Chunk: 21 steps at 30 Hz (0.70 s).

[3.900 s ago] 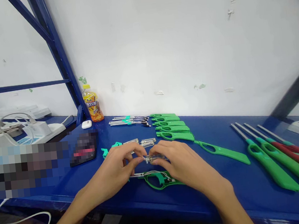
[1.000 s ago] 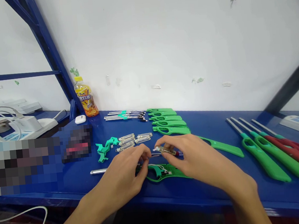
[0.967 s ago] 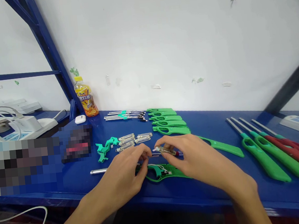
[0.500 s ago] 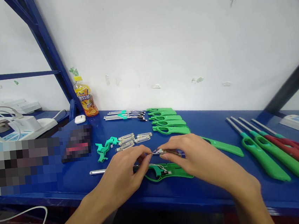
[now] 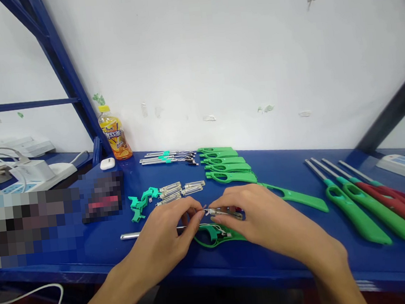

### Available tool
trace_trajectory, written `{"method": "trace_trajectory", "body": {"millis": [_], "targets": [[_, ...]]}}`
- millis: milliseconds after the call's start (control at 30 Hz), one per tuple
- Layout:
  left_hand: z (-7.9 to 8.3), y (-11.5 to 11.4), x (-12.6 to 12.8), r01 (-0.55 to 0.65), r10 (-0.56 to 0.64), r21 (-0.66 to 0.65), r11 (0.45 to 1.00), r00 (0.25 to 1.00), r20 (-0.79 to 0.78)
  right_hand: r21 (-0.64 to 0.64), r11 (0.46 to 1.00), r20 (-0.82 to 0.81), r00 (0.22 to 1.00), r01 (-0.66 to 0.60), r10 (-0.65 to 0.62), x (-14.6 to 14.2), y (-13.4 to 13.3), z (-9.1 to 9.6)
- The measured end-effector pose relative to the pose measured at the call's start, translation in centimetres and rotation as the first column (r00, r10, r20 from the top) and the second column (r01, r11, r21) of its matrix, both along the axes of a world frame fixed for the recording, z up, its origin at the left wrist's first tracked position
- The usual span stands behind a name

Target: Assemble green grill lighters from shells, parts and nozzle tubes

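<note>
Perhaps the clear tube (image 5: 216, 212) gripped in your right hand (image 5: 258, 211) could slip if that pinch loosens, dropping onto the open green handle (image 5: 236, 236) below the hand; I cannot tell whether your left hand (image 5: 170, 227), close by the tube's end, grasps anything.

Counted among the lighters and lighter parts: 4 long-rod lighters (image 5: 359, 215), 2 green and 2 red; at least 4 stacked green handle shells (image 5: 231, 175), too overlapped for an exact figure; 1 separate green handle shell (image 5: 302, 199); and 1 open green half-shell (image 5: 237, 234) with 1 fitted teal trigger (image 5: 212, 232). Also counted: at least 5 loose clear fuel tanks (image 5: 170, 192), plus 1 held clear fuel tank (image 5: 226, 212); at least 3 loose teal triggers (image 5: 141, 202); and at least 3 wired metal rods (image 5: 151, 160), partly overlapping. Elsewhere, 1 yellow-capped drink bottle (image 5: 115, 135) and 1 white earbud case (image 5: 107, 163).
</note>
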State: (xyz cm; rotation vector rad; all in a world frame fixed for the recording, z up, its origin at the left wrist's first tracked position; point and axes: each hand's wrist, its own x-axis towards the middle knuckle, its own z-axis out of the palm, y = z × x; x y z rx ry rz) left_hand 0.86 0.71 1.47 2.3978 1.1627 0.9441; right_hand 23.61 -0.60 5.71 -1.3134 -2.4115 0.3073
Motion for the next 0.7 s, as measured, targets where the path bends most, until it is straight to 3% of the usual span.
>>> {"method": "trace_trajectory", "body": {"millis": [700], "targets": [[-0.73, 0.37, -0.21, 0.03, -0.033, 0.086, 0.996, 0.999, 0.03, 0.023, 1.0, -0.006, 1.0, -0.019, 0.019, 0.04, -0.19, 0.17]]}}
